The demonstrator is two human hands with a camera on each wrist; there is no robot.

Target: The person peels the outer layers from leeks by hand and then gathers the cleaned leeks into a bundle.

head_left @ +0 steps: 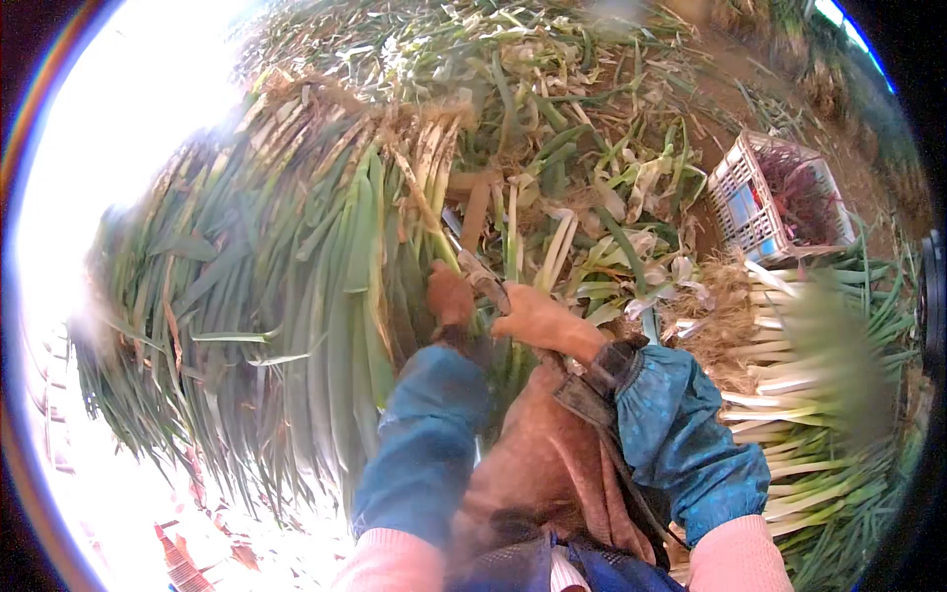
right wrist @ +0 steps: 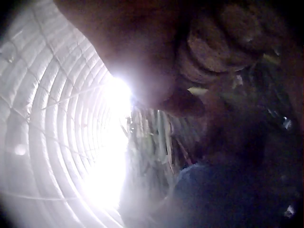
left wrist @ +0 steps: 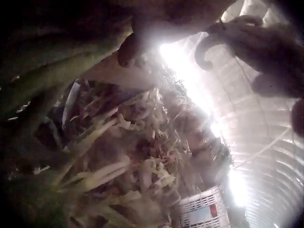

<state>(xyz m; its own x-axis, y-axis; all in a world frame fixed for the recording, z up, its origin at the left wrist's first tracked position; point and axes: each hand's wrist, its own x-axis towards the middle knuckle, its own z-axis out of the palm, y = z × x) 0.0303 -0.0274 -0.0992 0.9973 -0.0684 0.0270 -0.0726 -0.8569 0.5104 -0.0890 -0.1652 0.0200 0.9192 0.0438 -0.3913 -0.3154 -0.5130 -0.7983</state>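
Note:
A leek [head_left: 426,215] with a pale, brownish root end slants down to my left hand [head_left: 451,294], which grips it. My right hand [head_left: 545,322] is just beside it, its fingers curled round a brown, handle-like thing [head_left: 481,280] whose exact shape is unclear. In the left wrist view green stalks [left wrist: 61,66] cross the dark upper left. The right wrist view shows curled fingers [right wrist: 209,42], dark and blurred. A large pile of untrimmed leeks [head_left: 286,276] lies close by on the left.
Cleaned leeks [head_left: 779,405] with white stems lie in a row on the right. A white plastic crate [head_left: 735,202] stands behind them. Leaf scraps [head_left: 592,89] cover the ground ahead. A brown cloth [head_left: 547,434] covers the lap.

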